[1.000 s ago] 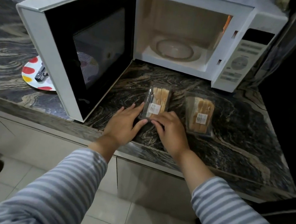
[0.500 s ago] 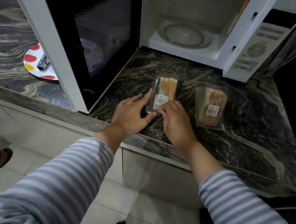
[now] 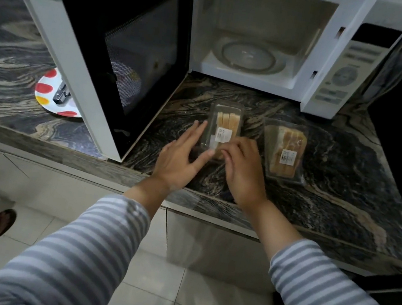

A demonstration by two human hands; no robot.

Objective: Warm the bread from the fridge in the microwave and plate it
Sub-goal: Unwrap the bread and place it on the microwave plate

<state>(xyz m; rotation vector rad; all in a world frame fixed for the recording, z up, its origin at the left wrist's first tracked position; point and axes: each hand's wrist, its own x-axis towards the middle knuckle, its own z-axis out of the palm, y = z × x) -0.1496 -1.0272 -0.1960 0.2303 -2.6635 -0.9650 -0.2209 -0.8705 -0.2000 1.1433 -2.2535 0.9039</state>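
A bread pack [image 3: 223,127] is set on the counter [image 3: 344,200] before the open microwave [image 3: 263,44]. It is steadied by the flat left hand [image 3: 181,157]; its near edge is pinched by the right hand [image 3: 242,171]. The lid is best peeled slowly.

bread packs: 2 [image 3: 224,127] [image 3: 286,149] | microwave: 1 [image 3: 341,76] | plate: 1 [image 3: 43,97] | hands: 2 [image 3: 180,159] [image 3: 244,172]

The dark marbled table [image 3: 333,187] carries the open microwave [image 3: 337,68] at 12 o'clock, two bread packs [image 3: 225,124] [image 3: 286,149] at centre, and a spotted plate [image 3: 46,95] at 9 o'clock.
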